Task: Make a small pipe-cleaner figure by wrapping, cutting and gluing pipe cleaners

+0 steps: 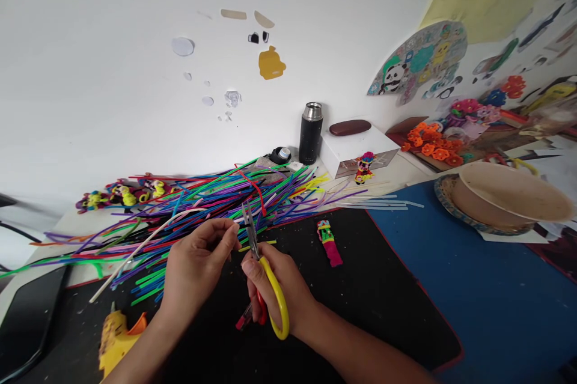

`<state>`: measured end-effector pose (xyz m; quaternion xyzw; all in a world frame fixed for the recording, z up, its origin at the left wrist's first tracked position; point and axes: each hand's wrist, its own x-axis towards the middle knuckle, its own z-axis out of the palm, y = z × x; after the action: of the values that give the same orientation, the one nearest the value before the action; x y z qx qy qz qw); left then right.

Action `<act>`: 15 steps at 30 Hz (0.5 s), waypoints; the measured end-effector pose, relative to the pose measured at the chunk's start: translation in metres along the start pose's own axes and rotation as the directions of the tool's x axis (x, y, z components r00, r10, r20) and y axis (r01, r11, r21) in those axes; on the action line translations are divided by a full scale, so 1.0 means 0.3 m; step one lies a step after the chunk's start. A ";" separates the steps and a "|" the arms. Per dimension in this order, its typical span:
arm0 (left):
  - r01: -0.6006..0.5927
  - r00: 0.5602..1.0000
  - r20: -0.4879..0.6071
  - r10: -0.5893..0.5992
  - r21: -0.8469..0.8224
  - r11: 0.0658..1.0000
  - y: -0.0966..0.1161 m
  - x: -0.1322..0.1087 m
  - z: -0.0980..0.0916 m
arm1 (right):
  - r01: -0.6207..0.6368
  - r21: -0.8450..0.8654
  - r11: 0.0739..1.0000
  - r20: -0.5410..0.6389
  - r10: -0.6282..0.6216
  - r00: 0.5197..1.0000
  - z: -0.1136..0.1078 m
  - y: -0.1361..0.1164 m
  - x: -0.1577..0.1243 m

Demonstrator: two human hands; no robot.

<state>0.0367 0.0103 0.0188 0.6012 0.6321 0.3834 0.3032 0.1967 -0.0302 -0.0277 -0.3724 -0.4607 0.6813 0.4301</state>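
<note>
At the near left edge, a yellow glue gun (pixel 115 339) is laid on the black mat (pixel 383 300). Beyond it, a loose pile of coloured sticks (pixel 189 207) is spread across the far left part of the mat. The left hand (pixel 196 267) is held near the centre, just above the mat. Its thumb and fingertips are pinched narrowly on the left end of a short yellow strip (pixel 264 244). The strip is held level, just on the near side of the pile, and is crossed by the blades of the scissors (pixel 269 279). The scissors are pointed away with blades slightly parted. Their yellow and red loops are gripped by the right hand (pixel 294 297), which is closed around them. To the right, a small pink figure (pixel 329 244) is laid on the mat. Farther off, a dark flask (pixel 311 133) is stood upright beside a white box (pixel 356 149). At the right, a woven tray (pixel 451 198) is placed on the blue mat (pixel 473 288).
</note>
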 end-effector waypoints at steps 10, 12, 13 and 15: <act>-0.006 1.000 -0.004 0.006 0.042 0.999 0.010 0.000 -0.007 | -0.047 -0.023 0.999 -0.011 0.047 0.999 -0.004 0.011 0.002; -0.007 1.000 -0.001 0.007 0.046 0.999 0.011 0.001 -0.007 | -0.048 -0.032 0.998 -0.012 0.048 0.999 -0.004 0.009 0.000; -0.008 1.000 0.000 0.008 0.046 0.999 0.011 0.001 -0.007 | -0.048 -0.039 0.998 -0.014 0.048 0.999 -0.004 0.008 -0.001; -0.006 1.000 -0.003 0.006 0.042 0.999 0.011 0.001 -0.007 | -0.048 -0.053 0.997 -0.016 0.048 0.999 -0.004 0.005 -0.002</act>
<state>0.0366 0.0103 0.0227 0.6088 0.6386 0.3719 0.2886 0.1977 -0.0306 -0.0294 -0.3995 -0.4665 0.6762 0.4068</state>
